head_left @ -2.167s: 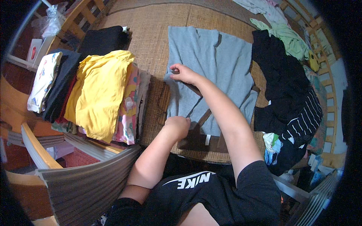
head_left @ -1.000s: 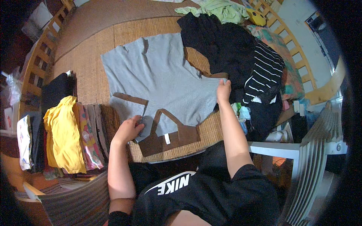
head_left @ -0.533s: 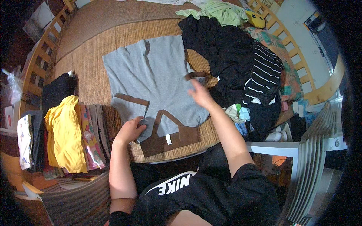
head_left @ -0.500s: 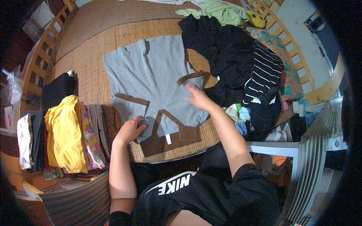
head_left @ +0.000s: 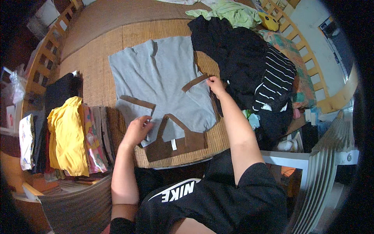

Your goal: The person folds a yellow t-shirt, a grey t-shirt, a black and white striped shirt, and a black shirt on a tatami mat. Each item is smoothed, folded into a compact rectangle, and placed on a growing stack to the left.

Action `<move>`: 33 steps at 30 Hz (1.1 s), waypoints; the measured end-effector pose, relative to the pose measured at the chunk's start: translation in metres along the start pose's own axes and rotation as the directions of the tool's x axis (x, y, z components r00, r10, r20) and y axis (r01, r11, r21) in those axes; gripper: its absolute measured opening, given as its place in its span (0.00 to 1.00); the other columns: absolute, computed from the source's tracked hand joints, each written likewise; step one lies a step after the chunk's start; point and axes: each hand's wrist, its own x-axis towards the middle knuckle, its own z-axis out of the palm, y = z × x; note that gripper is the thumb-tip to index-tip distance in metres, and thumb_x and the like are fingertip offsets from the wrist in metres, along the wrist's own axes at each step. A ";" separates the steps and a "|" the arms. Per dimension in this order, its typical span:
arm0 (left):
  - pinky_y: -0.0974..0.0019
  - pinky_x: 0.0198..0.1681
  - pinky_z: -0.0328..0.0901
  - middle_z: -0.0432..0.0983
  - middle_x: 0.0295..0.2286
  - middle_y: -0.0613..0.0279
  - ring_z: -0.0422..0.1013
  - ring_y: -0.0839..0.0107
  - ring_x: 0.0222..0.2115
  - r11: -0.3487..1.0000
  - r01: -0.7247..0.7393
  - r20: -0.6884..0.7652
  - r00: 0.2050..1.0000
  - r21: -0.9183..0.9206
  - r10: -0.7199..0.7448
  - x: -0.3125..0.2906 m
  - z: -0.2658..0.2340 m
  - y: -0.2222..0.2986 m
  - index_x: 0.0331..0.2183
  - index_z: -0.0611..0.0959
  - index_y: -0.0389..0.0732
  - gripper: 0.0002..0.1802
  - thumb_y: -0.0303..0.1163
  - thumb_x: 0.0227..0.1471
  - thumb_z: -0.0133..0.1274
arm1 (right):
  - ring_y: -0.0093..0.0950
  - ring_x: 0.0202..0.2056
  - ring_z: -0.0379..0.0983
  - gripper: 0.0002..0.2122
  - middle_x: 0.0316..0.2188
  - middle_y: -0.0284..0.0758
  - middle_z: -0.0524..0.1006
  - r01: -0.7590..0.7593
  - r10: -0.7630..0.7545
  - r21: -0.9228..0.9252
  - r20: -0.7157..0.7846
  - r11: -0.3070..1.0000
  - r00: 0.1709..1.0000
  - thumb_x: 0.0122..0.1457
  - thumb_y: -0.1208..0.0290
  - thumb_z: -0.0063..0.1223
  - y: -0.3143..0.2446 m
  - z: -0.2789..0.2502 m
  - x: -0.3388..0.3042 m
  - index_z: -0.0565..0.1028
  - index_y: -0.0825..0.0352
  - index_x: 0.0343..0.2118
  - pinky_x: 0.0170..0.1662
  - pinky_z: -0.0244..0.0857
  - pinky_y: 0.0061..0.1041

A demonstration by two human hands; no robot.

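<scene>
A grey polo shirt [head_left: 156, 74] with a brown collar [head_left: 194, 145] and brown sleeve cuffs lies spread on the woven mat, collar end toward me. A white label shows at its neck. My right hand [head_left: 216, 86] pinches the outer end of the right sleeve's cuff [head_left: 194, 82]. At the left sleeve [head_left: 134, 111], my left hand [head_left: 138, 130] rests by the inner end of the cuff, fingers bent and a little apart. Its palm side is hidden.
Folded clothes stand in a row at left, a yellow garment [head_left: 68, 136] among them. Black clothes [head_left: 237, 54] and a striped garment [head_left: 276, 78] are heaped at right. A green cloth [head_left: 233, 13] lies at the back. Wooden rails [head_left: 48, 50] edge the woven mat [head_left: 93, 78].
My right hand has moved outward and closed on the end of the right cuff, which now lies straighter. My left hand has shifted slightly up toward the left cuff.
</scene>
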 end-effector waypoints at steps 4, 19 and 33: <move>0.65 0.27 0.64 0.72 0.20 0.52 0.69 0.62 0.22 0.961 0.050 -0.219 0.969 -0.271 -0.112 0.023 0.062 0.044 0.34 0.73 0.37 0.11 0.30 0.46 0.51 | 0.23 0.28 0.65 0.06 0.24 0.31 0.70 0.194 -0.194 0.028 0.015 0.981 0.981 0.51 0.70 0.49 -0.001 -0.006 0.008 0.71 0.65 0.30 0.31 0.60 0.23; 0.56 0.31 0.64 0.71 0.29 0.49 0.69 0.52 0.29 0.990 -0.136 -0.146 0.980 0.022 0.138 0.084 0.192 0.103 0.40 0.70 0.43 0.20 0.27 0.39 0.48 | 0.24 0.42 0.64 0.22 0.40 0.33 0.70 0.246 -0.242 0.045 0.420 0.968 0.874 0.42 0.93 0.34 -0.023 -0.007 0.027 0.69 0.68 0.40 0.46 0.56 0.20; 0.64 0.27 0.64 0.70 0.24 0.54 0.69 0.62 0.22 0.929 -0.073 -0.046 0.997 -0.362 0.061 0.086 0.189 0.090 0.40 0.72 0.44 0.23 0.22 0.36 0.49 | 0.21 0.38 0.65 0.14 0.36 0.30 0.70 0.354 -0.215 -0.113 0.614 0.928 0.759 0.44 0.87 0.44 -0.014 -0.022 0.049 0.68 0.68 0.35 0.41 0.60 0.20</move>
